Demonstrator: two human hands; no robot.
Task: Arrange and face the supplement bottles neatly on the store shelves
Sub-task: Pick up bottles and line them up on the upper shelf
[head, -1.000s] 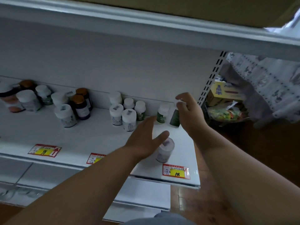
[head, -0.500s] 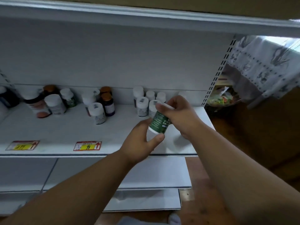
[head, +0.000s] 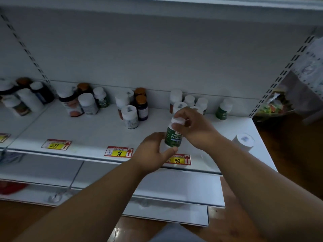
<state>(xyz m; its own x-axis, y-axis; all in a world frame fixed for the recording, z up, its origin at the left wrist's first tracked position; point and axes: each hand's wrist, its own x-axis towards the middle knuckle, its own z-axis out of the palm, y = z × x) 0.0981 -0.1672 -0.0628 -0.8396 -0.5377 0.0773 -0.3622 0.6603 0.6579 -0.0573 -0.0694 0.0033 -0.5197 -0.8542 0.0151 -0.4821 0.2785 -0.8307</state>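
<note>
So from the head view, a green-labelled bottle (head: 173, 137) is being held up just in front of the shelf (head: 90, 135), above the 168 price tag (head: 178, 159), with its label turned towards the camera. The left hand (head: 153, 152) is wrapped round the lower body, thumb curled across the front near the base, and the right hand (head: 194, 130) has its fingers (head: 176, 127) pinched on the white cap (head: 178, 121) from above, so both hands are closed on the same bottle. Looks like the facing step is what's in hand: the bottle is being turned or checked before it gets set down. For the next move, an upright placement near the front edge with the label kept forward would probably be wanted, maybe lined up with the other green bottle (head: 224, 110) by the back wall. A white bottle (head: 243, 142) is seen over at the right end of the shelf, half hidden by the right forearm. The clusters of bottles (head: 130, 109) further back are pretty dim and blurred, so their labels can't be read, and the small white ones behind the right hand are partly covered. Whether the cap is being twisted or just gripped can't be told
</note>
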